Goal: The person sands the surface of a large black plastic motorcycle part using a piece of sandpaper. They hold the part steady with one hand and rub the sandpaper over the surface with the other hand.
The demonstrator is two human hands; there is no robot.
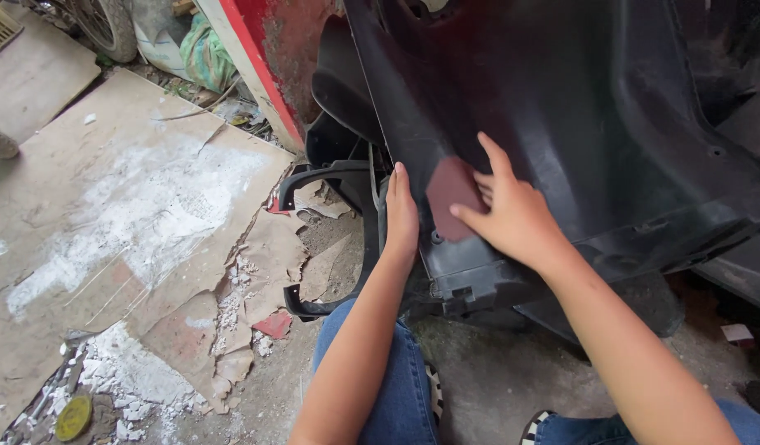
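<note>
Right hand (516,218) presses a reddish-brown sandpaper sheet (451,198) flat against a black plastic vehicle body panel (611,124). Its grip is spread: fingers lie extended on the sheet's right edge, thumb pointing to 9 o'clock under the sheet, nothing pinched. The sandpaper sits on the panel's left ridge, just at 3 o'clock from the left hand.

Left hand (401,216) holds the panel's left edge, fingers straight and pointing to 12 o'clock, palm against the rim. Cannot tell whether its grip wraps the edge, since the fingertips' far side is hidden.

The panel stands upright-tilted, filling the frame from centre toward 1–3 o'clock, its lower bracket (466,292) resting near the person's knees. Blue jeans (388,387) show at 6 o'clock, with a checkered shoe (433,394) beside them.

A red metal frame (269,58) stands at 12 o'clock behind the panel. A curved black trim piece (314,177) lies at 9 o'clock from the left hand, touching the panel's base. Worn plywood boards (124,198) with white dust and peeling layers cover the floor from 9 to 7 o'clock. A round yellow-green lid (73,417) lies at 7 o'clock. A tyre (104,25) sits at 11 o'clock.
</note>
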